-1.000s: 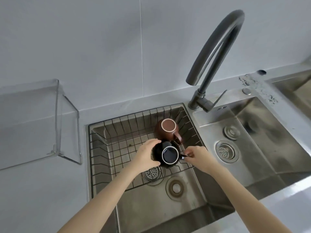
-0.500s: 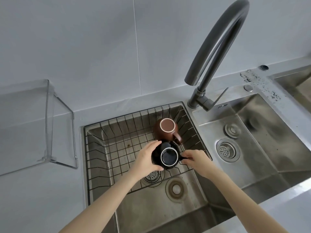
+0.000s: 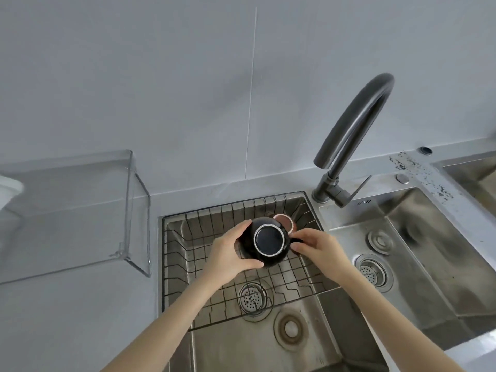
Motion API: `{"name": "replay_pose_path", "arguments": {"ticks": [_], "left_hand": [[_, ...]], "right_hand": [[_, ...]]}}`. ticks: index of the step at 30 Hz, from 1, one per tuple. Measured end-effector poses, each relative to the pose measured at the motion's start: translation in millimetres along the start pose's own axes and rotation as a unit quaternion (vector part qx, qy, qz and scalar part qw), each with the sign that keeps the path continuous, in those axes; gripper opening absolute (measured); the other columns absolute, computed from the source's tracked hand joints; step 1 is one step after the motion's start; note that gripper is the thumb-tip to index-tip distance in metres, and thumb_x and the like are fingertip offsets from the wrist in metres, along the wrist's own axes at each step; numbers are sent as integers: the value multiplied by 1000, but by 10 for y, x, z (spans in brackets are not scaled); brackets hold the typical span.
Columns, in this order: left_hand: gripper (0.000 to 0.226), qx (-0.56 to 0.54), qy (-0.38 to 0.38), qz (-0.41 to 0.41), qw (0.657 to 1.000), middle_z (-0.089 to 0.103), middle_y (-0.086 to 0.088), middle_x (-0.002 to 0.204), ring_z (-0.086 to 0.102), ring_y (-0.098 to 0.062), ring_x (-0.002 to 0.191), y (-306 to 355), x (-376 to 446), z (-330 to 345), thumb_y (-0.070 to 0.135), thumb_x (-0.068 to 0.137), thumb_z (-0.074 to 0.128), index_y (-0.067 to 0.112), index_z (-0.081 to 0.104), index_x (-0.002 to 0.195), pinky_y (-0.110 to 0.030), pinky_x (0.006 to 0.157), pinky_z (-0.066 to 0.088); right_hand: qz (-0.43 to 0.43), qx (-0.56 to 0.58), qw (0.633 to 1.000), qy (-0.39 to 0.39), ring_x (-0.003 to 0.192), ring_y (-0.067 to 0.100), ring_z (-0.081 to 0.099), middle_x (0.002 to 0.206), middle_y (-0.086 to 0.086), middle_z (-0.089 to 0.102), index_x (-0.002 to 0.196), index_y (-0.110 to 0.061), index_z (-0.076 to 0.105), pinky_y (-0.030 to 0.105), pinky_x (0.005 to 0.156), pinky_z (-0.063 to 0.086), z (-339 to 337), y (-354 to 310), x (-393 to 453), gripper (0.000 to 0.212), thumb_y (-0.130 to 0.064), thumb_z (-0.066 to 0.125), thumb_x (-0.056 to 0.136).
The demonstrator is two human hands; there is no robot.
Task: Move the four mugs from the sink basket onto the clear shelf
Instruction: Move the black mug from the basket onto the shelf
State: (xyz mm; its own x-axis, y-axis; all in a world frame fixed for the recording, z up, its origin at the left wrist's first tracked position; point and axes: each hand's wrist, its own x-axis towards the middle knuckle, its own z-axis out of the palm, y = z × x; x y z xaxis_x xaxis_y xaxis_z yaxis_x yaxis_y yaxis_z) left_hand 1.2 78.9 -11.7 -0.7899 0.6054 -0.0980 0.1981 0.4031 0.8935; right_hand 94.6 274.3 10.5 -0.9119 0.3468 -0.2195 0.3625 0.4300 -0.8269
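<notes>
An upside-down black mug [image 3: 268, 241] with a pale ring on its base is held above the wire sink basket [image 3: 214, 213]. My left hand [image 3: 228, 255] wraps its left side and my right hand [image 3: 316, 249] grips its handle side. A brown mug [image 3: 285, 221], also upside down, sits in the basket just behind, mostly hidden by the black one. The clear shelf [image 3: 67, 178] stands on the counter to the left, with a white object [image 3: 8, 190] at its far left edge.
A dark curved faucet [image 3: 349, 140] rises at the back right of the basket. The steel sink [image 3: 268, 345] has drains below the basket, and a second basin [image 3: 416, 251] lies to the right. Grey counter [image 3: 67, 318] runs under the shelf.
The black mug has been lifted up out of the basket with both hands and now covers most of the brown mug. The view has tilted up and shifted.
</notes>
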Motion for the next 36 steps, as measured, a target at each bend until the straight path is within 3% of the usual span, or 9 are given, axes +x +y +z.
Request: {"name": "replay_pose_path", "arguments": {"ticks": [4,7,11,14,17,23,26,29,36], "left_hand": [[89,-22,62,11,998,50,23,117,48,0,113,163,-150,-475,16,53,85,31,42,130,-18,99,34],[86,-47,105,23,993,50,31,109,51,6,107,295,-281,-865,13,53,85,42,44,122,-6,94,35],[88,-72,169,38,982,52,30,107,50,10,106,433,-466,-1407,8,52,85,33,45,127,4,85,35],[84,-87,210,51,972,58,20,113,53,2,111,479,-600,-1808,8,52,85,30,49,125,-5,96,37],[77,-100,239,57,964,61,18,115,54,1,114,445,-691,-2150,27,46,83,42,52,115,-15,101,39],[77,-76,198,27,977,53,4,135,45,-5,127,237,-749,-2673,24,64,76,20,42,133,-30,112,31],[80,-53,179,1,983,58,5,130,50,-8,123,111,-672,-2899,35,56,78,22,47,128,-36,111,34],[67,-19,161,-16,987,66,6,117,57,-13,114,9,-543,-3043,40,51,81,31,56,114,-42,105,42],[64,9,195,-47,980,69,7,105,61,-11,102,-237,-295,-3136,36,45,79,29,61,106,-28,88,48]], "right_hand": [[-71,18,997,-19,84,5,66,88,-6,72,87,-28,67,14,77,50,75,-569,89,18,-12,65,79],[-119,37,991,-39,78,-6,64,88,-6,73,89,-20,69,2,70,44,158,-1009,119,14,-10,64,80],[-168,84,980,-62,73,-4,65,84,-4,72,88,-12,69,3,66,46,313,-1604,143,11,-7,62,81],[-209,97,970,-80,73,2,67,79,-6,72,82,-18,69,6,66,49,501,-2023,200,15,-6,61,82],[-232,106,962,-94,66,0,66,76,-4,70,79,-19,68,7,64,49,739,-2349,290,17,-4,60,83],[-230,117,962,-91,56,-3,62,74,5,67,86,-4,68,4,57,47,1233,-2683,502,10,-3,58,83],[-214,110,966,-89,52,-7,60,75,7,66,88,-1,67,2,53,43,1457,-2721,628,10,-3,59,83],[-195,108,971,-82,62,0,60,79,7,67,89,-2,68,1,53,42,1654,-2729,774,11,-5,60,83],[-170,96,977,-82,70,9,60,83,8,67,90,-2,68,0,56,44,1973,-2716,1106,12,-6,60,83]]}}
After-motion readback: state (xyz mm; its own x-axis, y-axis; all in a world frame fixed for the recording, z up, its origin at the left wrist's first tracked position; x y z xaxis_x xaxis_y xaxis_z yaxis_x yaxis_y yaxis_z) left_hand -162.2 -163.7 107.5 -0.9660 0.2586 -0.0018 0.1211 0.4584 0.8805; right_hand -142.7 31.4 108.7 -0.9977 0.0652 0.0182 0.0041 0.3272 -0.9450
